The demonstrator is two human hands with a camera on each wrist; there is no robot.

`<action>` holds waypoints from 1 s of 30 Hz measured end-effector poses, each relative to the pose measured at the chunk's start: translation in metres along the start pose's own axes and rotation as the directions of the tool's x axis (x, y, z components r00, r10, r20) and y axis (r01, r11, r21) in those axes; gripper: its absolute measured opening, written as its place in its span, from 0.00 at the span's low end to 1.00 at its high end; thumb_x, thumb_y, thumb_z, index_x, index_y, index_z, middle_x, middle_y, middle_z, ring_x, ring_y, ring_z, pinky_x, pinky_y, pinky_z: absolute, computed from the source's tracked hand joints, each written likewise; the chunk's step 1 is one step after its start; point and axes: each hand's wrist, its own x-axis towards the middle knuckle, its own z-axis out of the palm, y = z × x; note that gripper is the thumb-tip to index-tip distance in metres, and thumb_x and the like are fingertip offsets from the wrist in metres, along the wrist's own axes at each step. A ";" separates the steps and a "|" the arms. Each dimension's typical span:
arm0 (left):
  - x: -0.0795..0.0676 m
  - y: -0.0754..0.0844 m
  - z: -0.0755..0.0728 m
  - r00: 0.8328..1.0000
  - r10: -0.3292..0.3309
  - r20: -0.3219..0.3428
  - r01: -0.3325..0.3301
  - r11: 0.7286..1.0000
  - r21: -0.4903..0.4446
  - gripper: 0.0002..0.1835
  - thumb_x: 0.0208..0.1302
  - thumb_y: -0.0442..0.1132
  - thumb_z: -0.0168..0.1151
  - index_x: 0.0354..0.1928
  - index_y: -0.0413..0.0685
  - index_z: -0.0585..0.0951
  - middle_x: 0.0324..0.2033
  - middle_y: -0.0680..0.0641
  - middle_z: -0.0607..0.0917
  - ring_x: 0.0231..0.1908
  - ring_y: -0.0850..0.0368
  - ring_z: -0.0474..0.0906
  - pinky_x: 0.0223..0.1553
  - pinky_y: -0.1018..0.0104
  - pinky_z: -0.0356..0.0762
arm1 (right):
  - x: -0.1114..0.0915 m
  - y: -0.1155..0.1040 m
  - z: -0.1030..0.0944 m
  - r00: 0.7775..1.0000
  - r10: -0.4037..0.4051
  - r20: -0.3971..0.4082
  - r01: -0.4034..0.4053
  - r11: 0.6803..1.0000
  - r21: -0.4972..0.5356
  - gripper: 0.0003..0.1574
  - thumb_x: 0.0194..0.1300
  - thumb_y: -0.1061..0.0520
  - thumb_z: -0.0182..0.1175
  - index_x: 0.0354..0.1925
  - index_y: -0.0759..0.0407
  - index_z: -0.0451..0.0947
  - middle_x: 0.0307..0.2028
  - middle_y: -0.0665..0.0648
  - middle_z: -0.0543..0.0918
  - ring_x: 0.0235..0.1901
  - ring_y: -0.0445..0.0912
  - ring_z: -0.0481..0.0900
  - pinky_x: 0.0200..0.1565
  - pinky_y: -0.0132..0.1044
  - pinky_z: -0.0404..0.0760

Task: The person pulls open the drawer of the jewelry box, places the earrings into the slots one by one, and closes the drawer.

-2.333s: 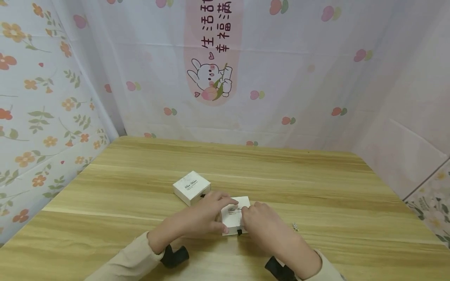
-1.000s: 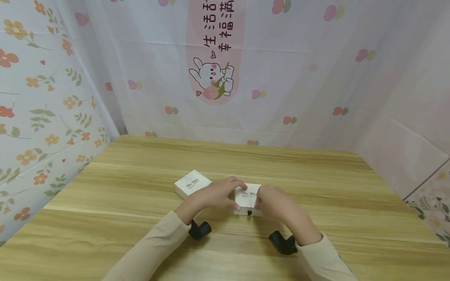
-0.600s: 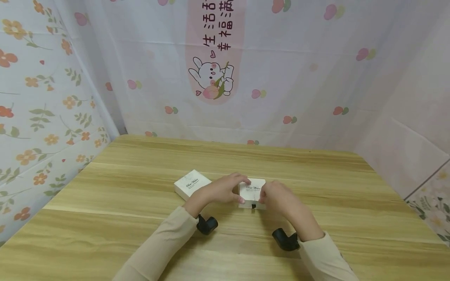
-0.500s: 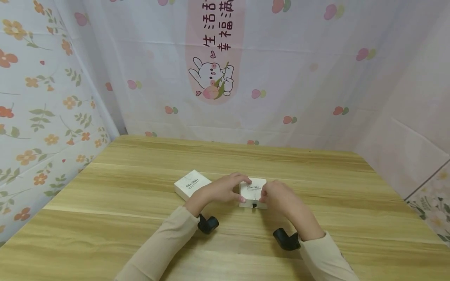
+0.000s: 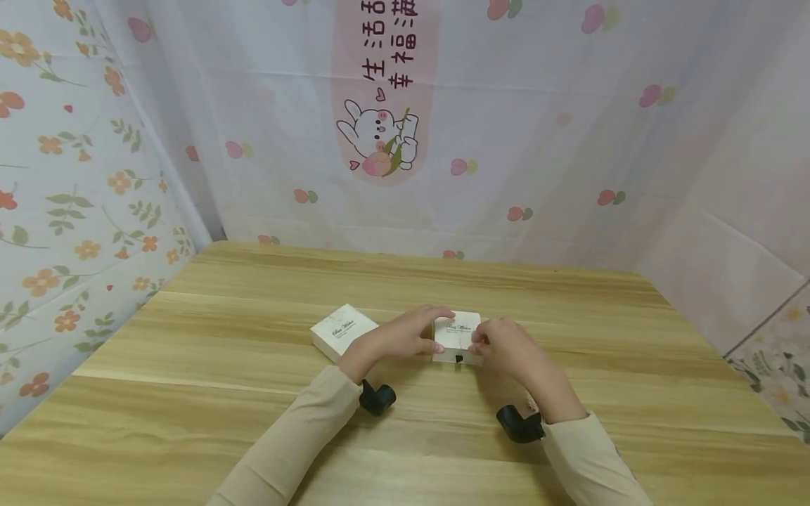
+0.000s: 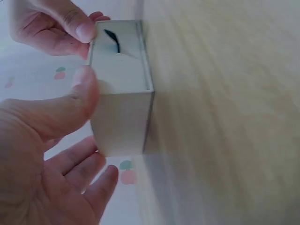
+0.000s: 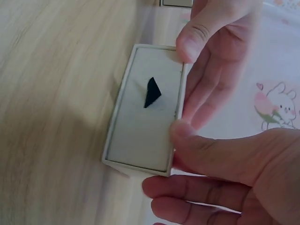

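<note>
A white drawer box [image 5: 457, 325] with dark lettering on top lies flat on the table, its front face towards the person. A black ribbon tab [image 7: 152, 93] sticks out of that face. My left hand [image 5: 408, 334] grips the box's left side, thumb [image 6: 85, 89] at the front edge and index finger over the top. Opposite it, my right hand [image 5: 511, 348] holds the right side, its thumb [image 7: 183, 129] on the front top edge and its other fingers bent. The far side of the box is hidden in both wrist views.
A second white lettered box [image 5: 342, 329] stands to the left, partly behind the left wrist. A small silvery item [image 5: 531, 404] lies beside the right wrist, mostly covered. Black wrist mounts [image 5: 377, 399] hang under both forearms. Patterned cloth [image 5: 538, 140] hangs beyond the wooden table [image 5: 266, 281].
Both hands and the box have moved away from the person and to the right, slightly further in the last half second. The second box has stayed in place.
</note>
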 end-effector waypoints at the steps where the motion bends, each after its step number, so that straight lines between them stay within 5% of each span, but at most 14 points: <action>1: 0.000 0.000 0.000 1.000 0.000 -0.008 0.000 1.000 -0.002 0.31 0.63 0.39 0.59 0.67 0.50 0.63 0.67 0.45 0.62 0.68 0.51 0.56 0.66 0.55 0.57 | 0.001 0.001 0.000 1.000 0.004 -0.002 -0.004 1.000 0.004 0.05 0.58 0.61 0.63 0.27 0.62 0.81 0.23 0.52 0.78 0.23 0.42 0.69 0.28 0.34 0.70; 12: 0.004 -0.003 0.003 1.000 -0.003 -0.021 0.003 1.000 -0.004 0.29 0.65 0.41 0.56 0.67 0.51 0.62 0.71 0.44 0.55 0.70 0.49 0.50 0.67 0.52 0.54 | 0.004 0.007 0.003 0.999 0.029 -0.035 -0.029 1.000 0.010 0.11 0.58 0.60 0.63 0.38 0.67 0.83 0.28 0.56 0.83 0.22 0.42 0.70 0.27 0.33 0.70; 30: 0.005 -0.005 0.006 1.000 -0.008 -0.015 0.008 1.000 -0.030 0.29 0.66 0.42 0.55 0.67 0.49 0.62 0.71 0.45 0.52 0.71 0.50 0.46 0.69 0.53 0.49 | 0.003 0.007 0.002 0.999 0.040 -0.020 -0.041 0.999 -0.021 0.13 0.59 0.59 0.62 0.41 0.67 0.82 0.31 0.57 0.84 0.23 0.41 0.72 0.28 0.34 0.73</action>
